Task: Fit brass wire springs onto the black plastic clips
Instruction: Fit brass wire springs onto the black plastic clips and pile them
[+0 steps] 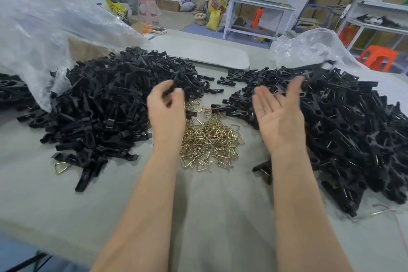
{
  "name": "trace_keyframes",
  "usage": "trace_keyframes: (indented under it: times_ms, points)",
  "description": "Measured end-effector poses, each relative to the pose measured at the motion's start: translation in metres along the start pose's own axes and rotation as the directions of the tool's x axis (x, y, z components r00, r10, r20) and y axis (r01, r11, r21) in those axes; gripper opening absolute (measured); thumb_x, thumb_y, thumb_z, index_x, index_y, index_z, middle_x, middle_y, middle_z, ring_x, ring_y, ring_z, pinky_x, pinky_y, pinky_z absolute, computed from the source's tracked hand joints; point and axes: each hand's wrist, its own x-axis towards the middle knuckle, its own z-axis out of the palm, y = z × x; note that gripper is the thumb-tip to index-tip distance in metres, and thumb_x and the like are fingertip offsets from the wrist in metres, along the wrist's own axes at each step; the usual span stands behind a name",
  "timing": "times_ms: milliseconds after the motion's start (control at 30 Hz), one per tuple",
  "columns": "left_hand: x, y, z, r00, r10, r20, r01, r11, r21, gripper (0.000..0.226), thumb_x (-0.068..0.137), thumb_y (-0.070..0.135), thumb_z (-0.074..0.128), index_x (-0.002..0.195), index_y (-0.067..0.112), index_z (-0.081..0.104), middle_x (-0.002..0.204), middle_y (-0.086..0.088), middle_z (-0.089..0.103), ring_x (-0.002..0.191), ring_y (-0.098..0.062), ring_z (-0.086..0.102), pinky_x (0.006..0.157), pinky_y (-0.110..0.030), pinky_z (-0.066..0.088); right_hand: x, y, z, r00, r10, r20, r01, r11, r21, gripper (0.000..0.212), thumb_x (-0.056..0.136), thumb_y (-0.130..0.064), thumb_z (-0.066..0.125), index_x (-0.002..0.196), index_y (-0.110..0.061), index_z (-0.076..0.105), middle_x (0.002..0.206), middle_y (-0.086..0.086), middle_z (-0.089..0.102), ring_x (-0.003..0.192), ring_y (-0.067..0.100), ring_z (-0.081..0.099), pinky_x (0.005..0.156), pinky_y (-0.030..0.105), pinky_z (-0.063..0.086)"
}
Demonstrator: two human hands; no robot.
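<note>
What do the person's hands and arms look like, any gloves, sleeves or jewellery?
The left hand and right hand are bare: no gloves, and no rings show. The left forearm and right forearm are bare too, with no sleeves, watch or bands in view down to the frame's lower edge.

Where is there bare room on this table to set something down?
Bare cloth lies near you, below the brass springs, and at near left below the left clip pile. Crowded: springs fill the gap between that and the right clip pile.
</note>
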Motion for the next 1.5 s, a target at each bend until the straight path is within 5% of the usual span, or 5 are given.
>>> trace_keyframes:
  times_ms: [133, 467, 633, 900, 1500]
  points:
    - [0.009, -0.003, -0.007, 0.907, -0.383, -0.176, 0.289, 0.868, -0.403, 0.015, 0.096, 0.012, 0.045, 0.104, 0.02, 0.056, 0.092, 0.007, 0.056, 0.078, 0.0, 0.054, 0.075, -0.017, 0.046, -0.01, 0.042, 0.02, 0.995, -0.035, 0.09, 0.096, 0.482, -0.871, 0.052, 0.091, -0.028, 0.061, 0.138, -0.014, 0.044, 0.12, -0.006, 0.06, 0.1, 0.005, 0.059, 0.093, 0.025, 0.047]
    - [0.007, -0.005, -0.001, 0.904, -0.363, -0.226, 0.259, 0.885, -0.388, 0.018, 0.094, 0.011, 0.042, 0.101, 0.021, 0.055, 0.103, 0.004, 0.058, 0.062, 0.013, 0.055, 0.066, -0.013, 0.046, 0.012, 0.11, 0.065, 0.927, 0.215, 0.308, 0.36, -0.278, -0.89, 0.051, 0.092, -0.009, 0.041, 0.137, -0.034, 0.045, 0.141, 0.004, 0.047, 0.135, 0.027, 0.033, 0.112, 0.061, 0.002]
    - [0.005, -0.002, 0.0, 0.911, -0.361, -0.2, 0.268, 0.886, -0.378, 0.019, 0.094, 0.009, 0.043, 0.104, 0.018, 0.056, 0.125, -0.009, 0.057, 0.106, -0.012, 0.057, 0.1, -0.033, 0.046, 0.012, 0.113, 0.071, 0.942, 0.165, 0.293, 0.324, -0.217, -0.921, 0.037, 0.089, -0.008, 0.047, 0.118, -0.028, 0.056, 0.12, 0.004, 0.06, 0.114, 0.025, 0.051, 0.106, 0.048, 0.024]
    - [0.004, -0.011, 0.006, 0.983, -0.172, -0.07, 0.161, 0.976, -0.148, 0.025, 0.093, 0.016, 0.054, 0.117, 0.012, 0.056, 0.099, 0.011, 0.057, 0.078, 0.01, 0.056, 0.068, -0.002, 0.042, -0.001, 0.085, 0.062, 0.955, -0.187, 0.23, 0.268, 0.214, -0.939, 0.006, 0.095, -0.02, 0.052, 0.093, -0.026, 0.053, 0.09, -0.011, 0.059, 0.088, 0.011, 0.055, 0.1, 0.041, 0.038]
    - [-0.014, -0.008, 0.018, 0.901, -0.097, 0.424, 0.078, 0.995, 0.062, 0.02, 0.095, 0.011, 0.053, 0.097, 0.027, 0.064, 0.097, 0.005, 0.069, 0.093, -0.011, 0.062, 0.094, -0.037, 0.051, -0.012, 0.051, 0.016, 0.97, -0.168, 0.174, 0.242, 0.659, -0.712, 0.019, 0.087, -0.005, 0.064, 0.103, -0.015, 0.059, 0.095, -0.005, 0.067, 0.092, 0.01, 0.065, 0.085, 0.022, 0.052]
